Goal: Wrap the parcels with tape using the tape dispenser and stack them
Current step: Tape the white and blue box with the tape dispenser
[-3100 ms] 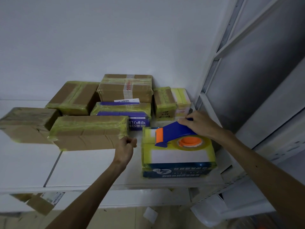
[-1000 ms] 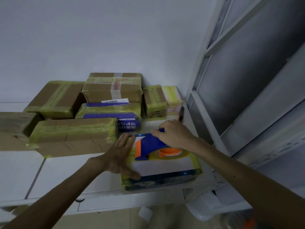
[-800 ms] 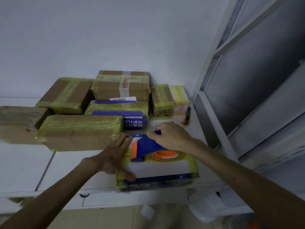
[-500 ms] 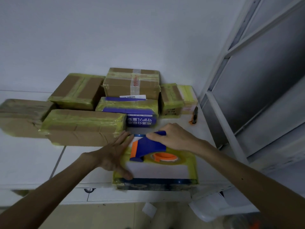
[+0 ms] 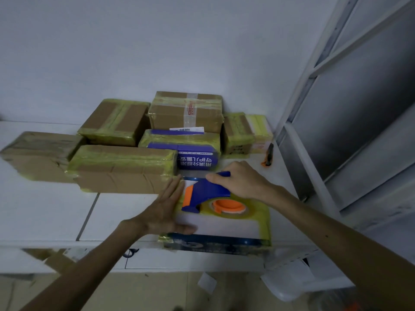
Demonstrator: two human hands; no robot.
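A blue and white parcel (image 5: 226, 225) edged in yellow tape lies at the front edge of the white counter (image 5: 51, 212). On top of it sits a blue and orange tape dispenser (image 5: 206, 196) with a yellow tape roll. My right hand (image 5: 242, 180) grips the dispenser's blue handle. My left hand (image 5: 166, 212) lies flat with straight fingers on the parcel's left side, thumb along its front edge. Several taped parcels (image 5: 125, 167) are grouped behind, against the wall.
A small black and orange cutter (image 5: 268, 154) lies on the counter at the right, beside a white metal frame (image 5: 298, 140). Cardboard scraps (image 5: 56, 261) and paper (image 5: 207, 282) lie on the floor below the counter edge.
My left hand, a loose fist 3 s ago, has opened and pressed flat on the parcel's left side. The right hand stays on the dispenser handle. The camera has shifted slightly.
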